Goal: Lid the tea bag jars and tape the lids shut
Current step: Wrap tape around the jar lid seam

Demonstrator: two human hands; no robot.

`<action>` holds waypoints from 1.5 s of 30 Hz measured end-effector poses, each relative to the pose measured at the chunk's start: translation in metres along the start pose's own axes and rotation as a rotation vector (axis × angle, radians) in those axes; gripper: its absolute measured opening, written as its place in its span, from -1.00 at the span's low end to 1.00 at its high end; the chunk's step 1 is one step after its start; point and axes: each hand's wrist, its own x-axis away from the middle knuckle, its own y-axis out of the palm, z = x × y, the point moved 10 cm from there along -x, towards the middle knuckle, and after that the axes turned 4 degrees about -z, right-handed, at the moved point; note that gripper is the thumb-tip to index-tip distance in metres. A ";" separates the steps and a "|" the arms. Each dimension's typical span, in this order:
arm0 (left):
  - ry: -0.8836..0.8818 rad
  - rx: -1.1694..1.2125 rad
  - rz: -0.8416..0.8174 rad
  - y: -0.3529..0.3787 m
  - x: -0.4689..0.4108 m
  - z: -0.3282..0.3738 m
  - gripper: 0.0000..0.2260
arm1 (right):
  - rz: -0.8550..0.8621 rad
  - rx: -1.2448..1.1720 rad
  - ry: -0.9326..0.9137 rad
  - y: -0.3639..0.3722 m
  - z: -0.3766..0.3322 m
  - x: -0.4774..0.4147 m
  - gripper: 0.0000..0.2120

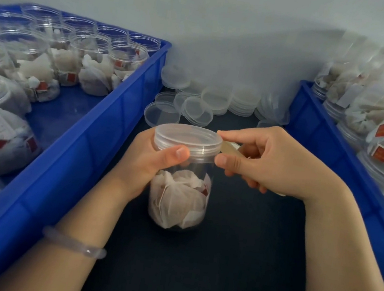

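A clear plastic jar [179, 198] with tea bags inside stands on the dark table between my hands. A translucent lid [187, 136] sits on its mouth. My left hand [150, 164] grips the jar just below the lid, thumb on the front. My right hand [268, 161] holds a roll of clear tape [229, 148], mostly hidden behind the fingers. Its thumb and forefinger touch the lid's right edge where the tape meets it.
A blue crate [81, 143] on the left holds several open jars of tea bags. Another blue crate [317, 136] on the right holds more jars. Loose translucent lids [196, 111] lie piled at the back against the grey wall. A bangle [74, 245] circles my left wrist.
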 end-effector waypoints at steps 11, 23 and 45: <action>-0.037 0.130 -0.160 0.020 0.006 -0.004 -0.27 | -0.108 -0.175 -0.031 0.016 0.002 -0.006 -0.52; 0.068 -0.278 0.271 -0.017 0.007 0.016 0.03 | -0.127 0.068 -0.060 0.024 -0.007 -0.008 -0.51; 0.114 -0.194 -0.125 0.020 0.005 0.023 -0.12 | -0.139 -0.150 -0.021 0.014 0.014 -0.009 -0.49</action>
